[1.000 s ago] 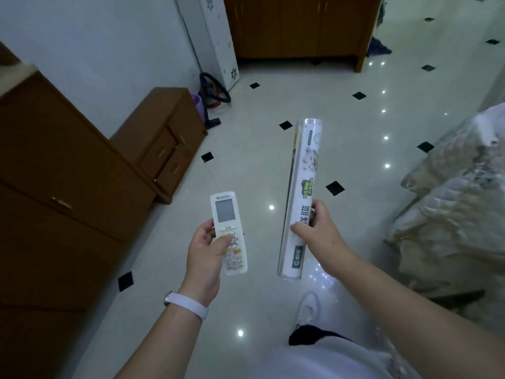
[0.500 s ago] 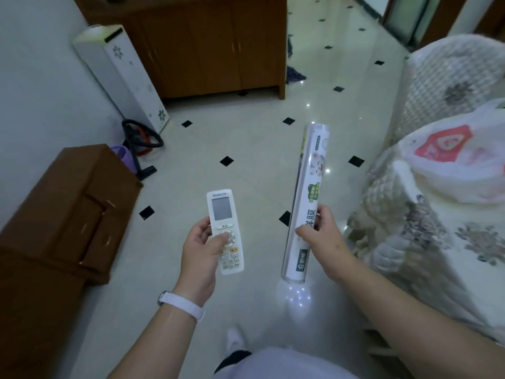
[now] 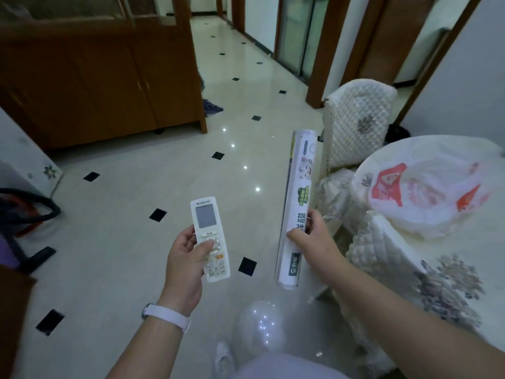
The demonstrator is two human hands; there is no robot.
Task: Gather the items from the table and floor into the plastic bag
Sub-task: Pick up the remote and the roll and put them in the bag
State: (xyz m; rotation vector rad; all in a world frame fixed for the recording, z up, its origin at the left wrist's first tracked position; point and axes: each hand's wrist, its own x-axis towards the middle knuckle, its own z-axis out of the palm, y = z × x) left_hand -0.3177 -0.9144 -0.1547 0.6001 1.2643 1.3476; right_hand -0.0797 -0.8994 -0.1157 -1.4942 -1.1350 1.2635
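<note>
My left hand (image 3: pixel 185 258) grips a white remote control (image 3: pixel 209 236) with a grey screen, thumb on its buttons. My right hand (image 3: pixel 314 242) is closed around the lower half of a long white roll of cling film (image 3: pixel 299 192), held upright and slightly tilted. Both are held over the floor. A crumpled white plastic bag (image 3: pixel 426 190) with red logos lies on the round table (image 3: pixel 470 272) to the right, apart from both hands.
A quilted white chair (image 3: pixel 358 124) stands beside the table, another chair back (image 3: pixel 382 250) nearer me. A wooden cabinet (image 3: pixel 103 86) fills the back left. A black hose (image 3: pixel 30 206) lies at the left. The glossy tiled floor (image 3: pixel 131 209) stretches ahead.
The view has swung right. The table and the plastic bag have come further into sight, and the low brown cabinet has left the frame. Both hands hold the same items as before.
</note>
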